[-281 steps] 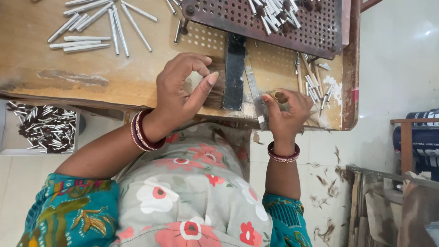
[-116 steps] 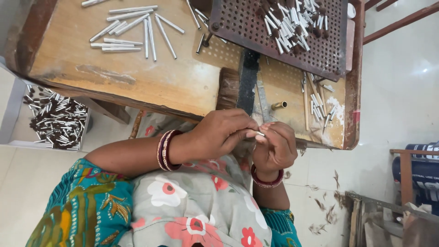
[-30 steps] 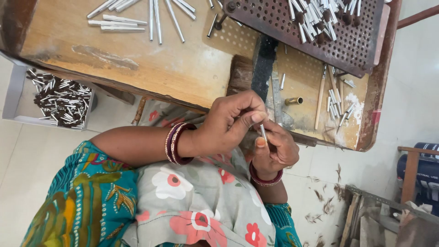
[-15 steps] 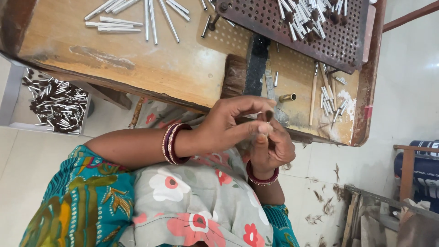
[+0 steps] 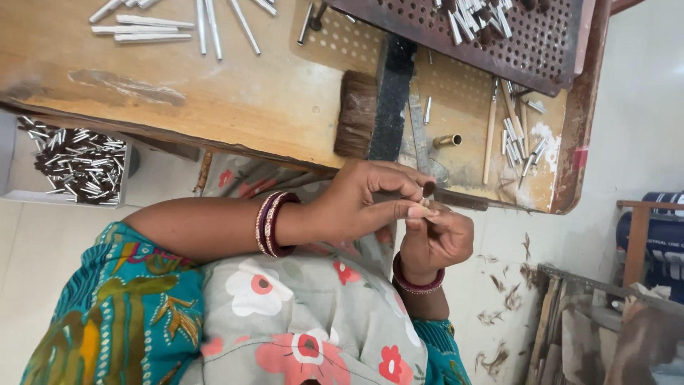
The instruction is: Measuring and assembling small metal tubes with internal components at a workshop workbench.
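My left hand, with dark red bangles at the wrist, pinches a small dark tuft of bristles between thumb and fingertips. My right hand is curled just below it and touches the left fingertips. It grips a small pale metal tube, of which only the tip shows. Both hands hover over my lap, just in front of the wooden table's edge.
On the table lie a flat dark-bristled brush, a brass tube, long metal tubes, short ferrules and a perforated metal tray holding several tubes. A white box of tubes sits on the floor at left.
My hands left the table edge and came together over my lap. A second ago the thin tube stood clear in my right hand; now my left fingers cover it, holding the tuft at its tip.
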